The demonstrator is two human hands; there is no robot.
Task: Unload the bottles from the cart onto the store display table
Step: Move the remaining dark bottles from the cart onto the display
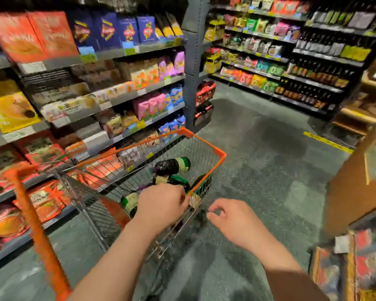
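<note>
Left hand (161, 205) reaches into the cart (204, 148), fingers curled down among the bottles (172, 167) lying flat in the basket, apparently gripping one to lift, while right hand (230, 218) hovers outside the rim, loosely curled, holding nothing, likely ready to assist.

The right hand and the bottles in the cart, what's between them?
In the head view, the cart's wire side wall and orange rim separate the right hand from the bottles.
</note>
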